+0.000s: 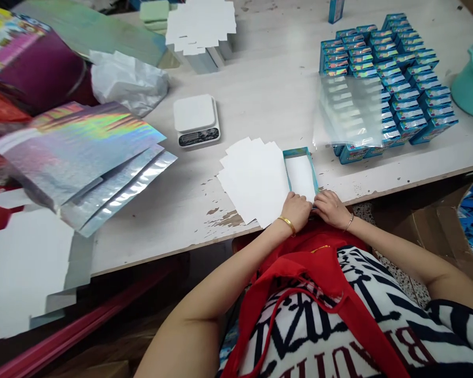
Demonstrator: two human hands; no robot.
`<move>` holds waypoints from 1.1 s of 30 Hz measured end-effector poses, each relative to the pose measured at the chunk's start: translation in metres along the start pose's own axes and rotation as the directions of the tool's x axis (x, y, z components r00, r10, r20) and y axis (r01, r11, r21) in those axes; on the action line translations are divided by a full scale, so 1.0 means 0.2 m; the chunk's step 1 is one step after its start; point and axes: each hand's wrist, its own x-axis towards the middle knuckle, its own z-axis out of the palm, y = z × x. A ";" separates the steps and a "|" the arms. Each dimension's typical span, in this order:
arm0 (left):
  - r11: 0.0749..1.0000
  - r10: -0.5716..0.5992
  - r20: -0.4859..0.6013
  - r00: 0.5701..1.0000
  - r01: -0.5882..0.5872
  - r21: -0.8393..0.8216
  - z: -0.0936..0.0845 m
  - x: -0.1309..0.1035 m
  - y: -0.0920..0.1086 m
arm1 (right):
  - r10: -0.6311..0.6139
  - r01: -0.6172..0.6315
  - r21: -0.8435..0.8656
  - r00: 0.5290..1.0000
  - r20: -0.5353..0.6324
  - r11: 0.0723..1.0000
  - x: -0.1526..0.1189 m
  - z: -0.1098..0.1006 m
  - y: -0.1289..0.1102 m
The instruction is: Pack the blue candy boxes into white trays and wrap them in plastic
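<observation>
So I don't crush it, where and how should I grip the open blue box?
Probably pinch the blue box by its long side walls from above: its opening faces up, those thin walls stand upright, and white sheets crowd its left.

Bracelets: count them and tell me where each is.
2: a gold bracelet around the wrist of the left hand, and a thin silvery bracelet around the wrist of the right hand.

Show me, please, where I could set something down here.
Bare tabletop lies between the white scale and the blue boxes; a smaller patch separates the shiny sheets from the fanned white cards. The left hand, right hand and open box crowd the cards' right.
</observation>
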 end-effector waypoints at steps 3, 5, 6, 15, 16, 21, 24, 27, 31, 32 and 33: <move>0.999 0.016 0.090 0.996 -0.012 -0.035 -0.04 0.04 -0.01 | -0.007 0.007 0.011 1.000 -0.028 1.000 -0.01 0.01 0.01; 0.997 0.035 0.159 0.987 -0.022 -0.078 -0.07 0.06 -0.02 | -0.017 0.019 0.032 0.998 -0.063 0.999 -0.01 0.02 0.02; 0.995 0.043 0.186 0.982 -0.025 -0.096 -0.08 0.07 -0.03 | -0.019 0.023 0.045 0.996 -0.082 0.999 -0.02 0.03 0.03; 0.986 0.087 0.279 0.956 -0.043 -0.161 -0.05 0.15 -0.08 | 0.052 -0.032 0.196 0.994 -0.100 0.980 -0.05 0.05 0.02; 0.986 0.081 0.285 0.955 -0.035 -0.161 -0.05 0.16 -0.08 | 0.105 -0.068 0.264 0.986 -0.128 0.962 -0.04 0.04 0.02; 0.977 0.065 0.102 0.993 -0.043 -0.210 0.00 0.11 -0.06 | 0.463 -0.422 0.404 0.886 -0.003 0.811 0.08 -0.06 0.04; 0.939 0.173 -0.048 0.984 -0.179 -0.294 0.01 0.07 -0.08 | 0.466 -0.516 0.193 0.848 0.253 0.835 0.18 -0.14 0.05; 0.955 0.200 -0.237 0.951 -0.243 -0.168 -0.06 0.08 -0.17 | 0.480 -0.531 0.038 0.793 0.375 0.847 0.26 -0.22 0.06; 0.959 0.274 -0.300 0.914 -0.237 0.154 -0.17 0.23 -0.30 | 0.480 -0.511 -0.032 0.782 0.397 0.859 0.29 -0.26 0.05; 0.942 0.313 -0.236 0.920 -0.269 0.201 -0.18 0.28 -0.32 | 0.478 -0.507 -0.041 0.780 0.404 0.861 0.30 -0.27 0.05; 0.923 0.347 -0.167 0.923 -0.305 0.234 -0.19 0.32 -0.34 | 0.477 -0.504 -0.046 0.778 0.409 0.862 0.30 -0.27 0.04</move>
